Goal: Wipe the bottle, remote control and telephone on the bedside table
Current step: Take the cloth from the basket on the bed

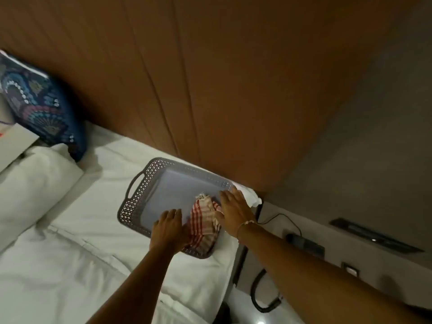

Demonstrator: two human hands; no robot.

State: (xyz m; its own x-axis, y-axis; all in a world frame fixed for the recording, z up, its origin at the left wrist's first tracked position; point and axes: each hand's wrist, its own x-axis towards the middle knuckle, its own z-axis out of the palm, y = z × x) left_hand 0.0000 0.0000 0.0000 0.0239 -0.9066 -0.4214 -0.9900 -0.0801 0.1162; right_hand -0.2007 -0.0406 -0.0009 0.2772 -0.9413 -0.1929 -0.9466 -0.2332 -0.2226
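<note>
We see one grey perforated plastic tray (140, 195) on the white bed (81, 253), one red-checked cloth (203, 220) at its near corner; left hand (168, 228) and right hand (235, 212) spread flat, holding nothing; no writing legible

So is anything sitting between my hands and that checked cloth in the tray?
Nothing visible. The red-and-white checked cloth lies in the grey tray on the bed, with the left hand and right hand open on either side of it, neither gripping yet.

No text, label or number is readable anywhere, perhaps owing to the blur.
</note>
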